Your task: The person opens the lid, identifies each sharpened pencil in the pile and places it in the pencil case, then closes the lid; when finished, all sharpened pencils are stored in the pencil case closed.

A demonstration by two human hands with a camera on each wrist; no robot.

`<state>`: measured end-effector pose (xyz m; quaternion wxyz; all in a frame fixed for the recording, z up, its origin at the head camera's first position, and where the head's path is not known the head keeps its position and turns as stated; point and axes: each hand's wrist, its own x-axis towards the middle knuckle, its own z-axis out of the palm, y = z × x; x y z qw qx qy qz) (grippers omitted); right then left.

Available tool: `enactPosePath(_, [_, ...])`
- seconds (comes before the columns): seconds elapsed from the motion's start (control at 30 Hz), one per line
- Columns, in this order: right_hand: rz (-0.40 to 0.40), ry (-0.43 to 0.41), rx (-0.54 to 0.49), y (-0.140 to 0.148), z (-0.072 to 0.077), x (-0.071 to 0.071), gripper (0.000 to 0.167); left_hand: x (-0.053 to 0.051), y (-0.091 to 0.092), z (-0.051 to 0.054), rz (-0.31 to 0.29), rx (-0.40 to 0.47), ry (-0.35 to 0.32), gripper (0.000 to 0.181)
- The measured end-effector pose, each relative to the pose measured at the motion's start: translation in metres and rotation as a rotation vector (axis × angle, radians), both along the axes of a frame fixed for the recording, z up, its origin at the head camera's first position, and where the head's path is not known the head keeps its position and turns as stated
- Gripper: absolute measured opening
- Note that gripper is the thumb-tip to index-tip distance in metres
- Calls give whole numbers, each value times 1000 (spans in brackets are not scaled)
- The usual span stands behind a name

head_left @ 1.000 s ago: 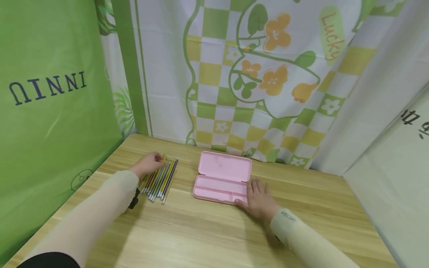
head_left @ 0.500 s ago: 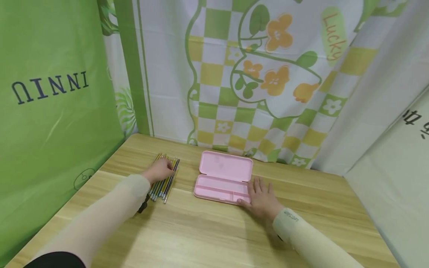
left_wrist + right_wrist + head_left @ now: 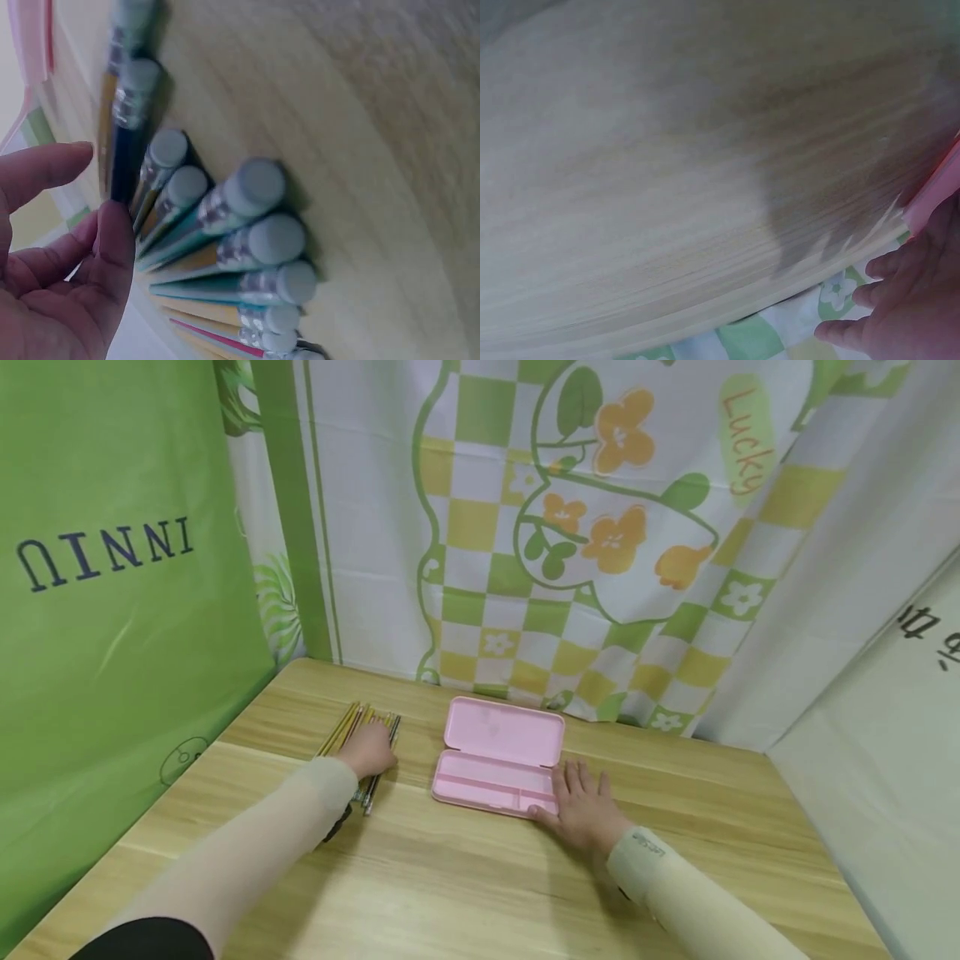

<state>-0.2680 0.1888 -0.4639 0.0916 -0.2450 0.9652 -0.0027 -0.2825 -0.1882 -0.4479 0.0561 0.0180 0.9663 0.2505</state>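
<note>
One bunch of pencils (image 3: 234,251) lies fanned on the table (image 3: 450,885), left of centre in the head view; about ten eraser ends show in the left wrist view, the lowest cut off by the frame edge, so the full count cannot be told. The left hand (image 3: 367,748) covers the middle of the bunch. Its fingers are bent, one fingertip at a dark pencil and the thumb close beside, in the upper left of the left wrist view; whether they pinch it cannot be told.

One pink pencil case (image 3: 504,732) lies at the centre of the head view, lid laid back, three compartments visible. The right hand (image 3: 585,810) rests at its right end, fingers straight and spread, hiding part of that edge; the right wrist view catches only a pink sliver of the case.

Two pale sleeves (image 3: 247,843) run off the bottom of the head view, the left ending in a black patch cut by the frame. One dark object (image 3: 339,823) under the left cuff is hard to make out. Behind hangs one checked curtain (image 3: 480,527); one green sheet (image 3: 112,652) fills the left, its lettering upside down.
</note>
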Motion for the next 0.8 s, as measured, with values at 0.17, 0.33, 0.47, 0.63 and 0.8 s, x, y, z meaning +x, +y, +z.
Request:
enactPosePath(0.17, [-7, -7, -5, 0, 2, 1, 99, -1, 6, 2, -31, -77, 16, 9])
enactPosePath(0.33, [-11, -15, -7, 1, 3, 2, 97, -4, 9, 2, -44, -142, 32, 10])
enactPosePath(0.47, [-3, 4, 8, 2, -1, -1, 102, -5, 13, -1, -51, -194, 58, 6])
enactPosePath(0.63, [2, 9, 25, 1, 5, 0, 100, -8, 18, -7, -69, -257, 134, 9])
enactPosePath(0.8, [-8, -15, 35, -2, 7, 2, 95, -11, 23, -10, -59, -281, 146, 11])
